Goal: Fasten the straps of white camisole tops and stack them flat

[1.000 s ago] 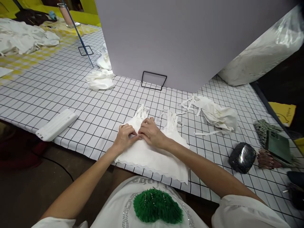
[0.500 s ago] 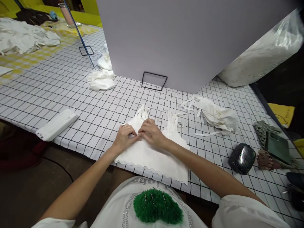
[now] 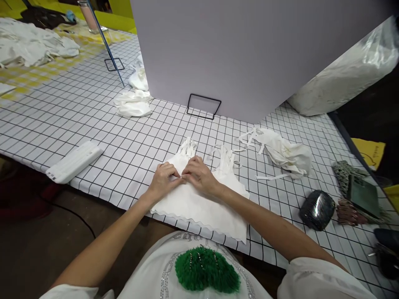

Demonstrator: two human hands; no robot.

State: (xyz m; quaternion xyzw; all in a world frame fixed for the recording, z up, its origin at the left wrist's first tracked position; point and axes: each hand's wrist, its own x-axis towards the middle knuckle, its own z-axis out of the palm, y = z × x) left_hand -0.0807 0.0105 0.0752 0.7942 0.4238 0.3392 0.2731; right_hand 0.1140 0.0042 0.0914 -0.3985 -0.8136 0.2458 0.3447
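Observation:
A small white garment (image 3: 202,207) with thin straps and a scalloped hem lies flat at the near edge of the grid-patterned table (image 3: 93,124). My left hand (image 3: 162,179) and my right hand (image 3: 199,176) meet over its upper middle. Both have their fingers curled and pinch the fabric where the fingertips touch. The straps (image 3: 224,155) fan out just beyond my hands.
A crumpled white garment (image 3: 282,151) lies to the right, another pile (image 3: 134,104) at the back left. A large grey board (image 3: 243,54) on wire stands rises behind. A white ridged block (image 3: 75,162) sits left. A shiny black pouch (image 3: 317,209) and dark items lie right.

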